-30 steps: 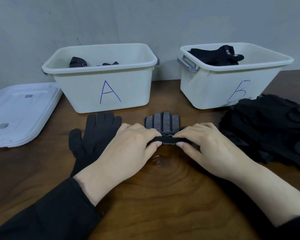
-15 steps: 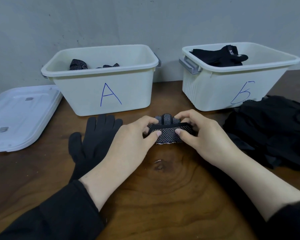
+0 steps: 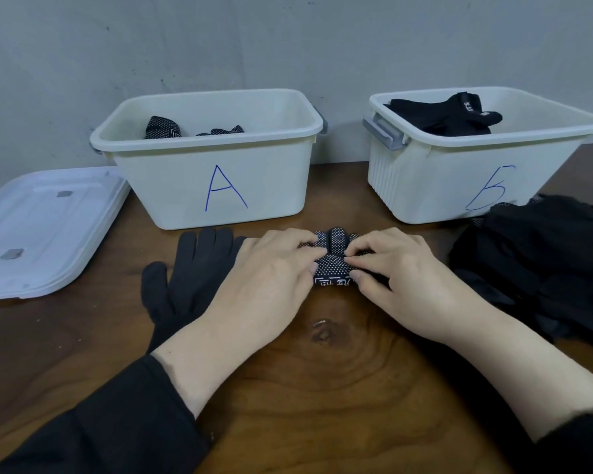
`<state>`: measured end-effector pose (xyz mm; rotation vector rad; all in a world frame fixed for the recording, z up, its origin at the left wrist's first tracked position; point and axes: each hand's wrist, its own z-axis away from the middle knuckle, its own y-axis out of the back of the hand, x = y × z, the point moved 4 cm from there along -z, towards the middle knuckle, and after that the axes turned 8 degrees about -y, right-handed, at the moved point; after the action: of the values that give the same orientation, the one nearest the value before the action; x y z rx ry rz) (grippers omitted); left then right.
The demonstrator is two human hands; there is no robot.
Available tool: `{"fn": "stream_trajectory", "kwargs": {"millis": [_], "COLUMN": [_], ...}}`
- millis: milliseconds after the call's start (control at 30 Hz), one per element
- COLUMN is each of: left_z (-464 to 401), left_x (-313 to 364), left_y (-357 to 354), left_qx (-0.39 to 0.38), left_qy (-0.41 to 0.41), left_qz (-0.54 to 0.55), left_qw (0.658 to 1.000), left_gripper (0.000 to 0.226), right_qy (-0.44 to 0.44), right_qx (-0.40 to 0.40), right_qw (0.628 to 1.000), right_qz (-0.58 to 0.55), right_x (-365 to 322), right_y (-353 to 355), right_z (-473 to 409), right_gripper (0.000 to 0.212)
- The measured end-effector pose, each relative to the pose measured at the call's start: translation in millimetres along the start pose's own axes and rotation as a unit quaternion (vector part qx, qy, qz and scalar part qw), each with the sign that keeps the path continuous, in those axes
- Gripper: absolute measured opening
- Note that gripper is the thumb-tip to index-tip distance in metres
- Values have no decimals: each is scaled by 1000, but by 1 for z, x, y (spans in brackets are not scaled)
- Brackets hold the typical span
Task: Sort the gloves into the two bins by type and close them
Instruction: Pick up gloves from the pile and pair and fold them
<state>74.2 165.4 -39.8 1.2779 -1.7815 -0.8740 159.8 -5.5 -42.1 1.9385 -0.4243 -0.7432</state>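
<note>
A black glove with white dots (image 3: 334, 265) lies folded over on the wooden table, between my hands. My left hand (image 3: 271, 271) and my right hand (image 3: 394, 271) both pinch its folded cuff end against the fingers. A plain dark glove (image 3: 192, 278) lies flat to the left, partly under my left wrist. Bin A (image 3: 216, 186) holds dotted gloves (image 3: 161, 128). Bin B (image 3: 425, 179) holds black gloves (image 3: 449, 118). A pile of black gloves (image 3: 541, 261) sits at the right.
A white lid (image 3: 38, 230) lies flat on the table left of bin A. Both bins stand without lids against the grey wall. Bare wood lies in front of my hands, toward the near edge.
My hands have folded the dotted glove's cuff end forward over its fingers, moving a little away from me. The glove is now a compact folded bundle.
</note>
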Motion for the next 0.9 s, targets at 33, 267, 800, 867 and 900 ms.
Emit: {"fn": "stream_trajectory", "kwargs": {"millis": [33, 267, 800, 867, 900], "left_z": [1, 3, 12, 10, 8], "left_x": [2, 1, 2, 0, 0], "left_y": [-2, -6, 4, 1, 1], "left_qx": [-26, -100, -61, -57, -47], "left_qy": [-18, -3, 101, 116, 123], "left_qz": [-13, -10, 180, 190, 183], "left_qw": [999, 995, 977, 973, 974], "left_gripper": [35, 49, 28, 28, 28], "right_qy": [6, -35, -112, -116, -117], "right_qx": [-8, -54, -94, -80, -75], "right_qw": [1000, 998, 972, 976, 978], "right_qz": [8, -25, -183, -167, -157], "right_x": [0, 7, 0, 2, 3], "right_y": [0, 1, 19, 18, 16], "right_z": [1, 0, 9, 7, 5], "right_gripper": [23, 50, 13, 16, 18]}}
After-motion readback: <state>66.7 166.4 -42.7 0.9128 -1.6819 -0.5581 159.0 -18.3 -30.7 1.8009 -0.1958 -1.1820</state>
